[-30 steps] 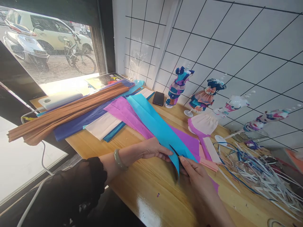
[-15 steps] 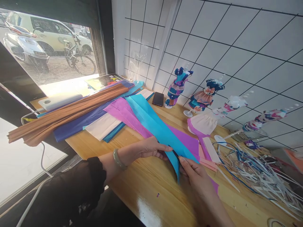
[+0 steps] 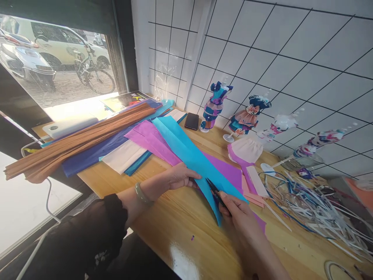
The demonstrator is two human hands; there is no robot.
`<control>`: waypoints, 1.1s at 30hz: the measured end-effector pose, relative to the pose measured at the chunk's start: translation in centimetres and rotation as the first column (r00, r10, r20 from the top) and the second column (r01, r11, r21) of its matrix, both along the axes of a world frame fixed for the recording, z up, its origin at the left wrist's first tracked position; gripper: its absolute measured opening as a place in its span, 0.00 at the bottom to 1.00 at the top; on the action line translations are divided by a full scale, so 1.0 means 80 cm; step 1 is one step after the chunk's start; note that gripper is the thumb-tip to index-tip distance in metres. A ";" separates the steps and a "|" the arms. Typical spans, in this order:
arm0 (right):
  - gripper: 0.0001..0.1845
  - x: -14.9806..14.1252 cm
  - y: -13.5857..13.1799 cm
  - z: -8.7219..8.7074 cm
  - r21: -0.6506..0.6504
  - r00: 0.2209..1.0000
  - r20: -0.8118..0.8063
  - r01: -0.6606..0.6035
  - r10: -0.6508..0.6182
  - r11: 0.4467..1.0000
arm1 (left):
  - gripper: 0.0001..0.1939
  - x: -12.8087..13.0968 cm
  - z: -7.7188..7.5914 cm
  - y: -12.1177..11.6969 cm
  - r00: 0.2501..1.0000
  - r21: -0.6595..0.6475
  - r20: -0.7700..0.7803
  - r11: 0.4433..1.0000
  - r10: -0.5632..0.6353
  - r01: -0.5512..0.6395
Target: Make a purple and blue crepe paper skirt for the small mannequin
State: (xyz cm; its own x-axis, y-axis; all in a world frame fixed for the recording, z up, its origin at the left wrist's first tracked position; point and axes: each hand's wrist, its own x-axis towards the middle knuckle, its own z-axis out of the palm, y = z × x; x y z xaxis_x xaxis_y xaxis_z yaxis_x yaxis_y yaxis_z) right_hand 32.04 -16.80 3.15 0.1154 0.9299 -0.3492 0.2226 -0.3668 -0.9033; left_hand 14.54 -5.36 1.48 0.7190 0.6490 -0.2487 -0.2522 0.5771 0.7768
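A long sheet of bright blue crepe paper (image 3: 186,146) lies slantwise over the table, its near end slit lengthwise. My left hand (image 3: 181,177) pinches the paper's near edge, thumb on top and fingers underneath. Black scissors (image 3: 215,188) are gripped in my right hand (image 3: 235,208), their blades at the slit in the blue paper. The scissor handles are mostly hidden by my fingers. Beneath the blue sheet lie a pink-purple paper (image 3: 148,138) and a purple piece (image 3: 225,167).
Brown crepe paper (image 3: 84,140) and other folded sheets lie at the left. A phone (image 3: 191,121) and several small dress forms in paper dresses (image 3: 214,105) stand along the wall. A heap of paper strips (image 3: 314,217) covers the right side.
The scissors show farther out of my right hand, with the blades at the cut. My left hand has shifted slightly left along the paper. The whole view has moved a little.
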 end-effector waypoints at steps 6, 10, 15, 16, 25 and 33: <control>0.27 0.002 -0.001 -0.004 0.014 0.999 -0.027 -0.027 0.028 1.000 | 0.22 -0.006 -0.002 0.004 0.999 0.075 0.005 0.996 -0.043 0.042; 0.28 0.000 0.001 -0.003 -0.005 0.998 -0.039 -0.052 0.052 0.999 | 0.21 -0.008 -0.004 0.005 0.997 0.083 -0.001 0.994 -0.074 0.074; 0.28 -0.006 0.005 -0.001 -0.007 0.997 -0.071 -0.040 0.039 0.999 | 0.23 -0.008 0.000 0.004 0.995 0.066 -0.037 0.993 -0.096 0.098; 0.28 -0.008 0.006 0.000 -0.010 0.997 -0.073 -0.027 0.026 1.000 | 0.24 -0.008 0.001 0.004 0.994 0.062 -0.039 0.993 -0.097 0.100; 0.28 -0.017 0.013 0.009 -0.032 1.000 -0.003 0.002 -0.002 0.999 | 0.24 -0.006 -0.001 0.002 0.990 0.063 -0.040 0.989 -0.134 0.136; 0.25 -0.028 0.020 0.016 -0.033 0.999 0.015 0.029 -0.028 0.999 | 0.24 -0.004 0.001 0.000 0.990 0.061 -0.032 0.988 -0.141 0.142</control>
State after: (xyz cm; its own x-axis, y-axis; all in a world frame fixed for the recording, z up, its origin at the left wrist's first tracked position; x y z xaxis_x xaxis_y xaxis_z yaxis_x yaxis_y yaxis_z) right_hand 29.79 -15.20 4.40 0.1470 0.9143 -0.3775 0.2246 -0.4026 -0.8874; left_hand 14.18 -5.34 1.58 0.7981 0.5562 -0.2318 -0.1493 0.5552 0.8182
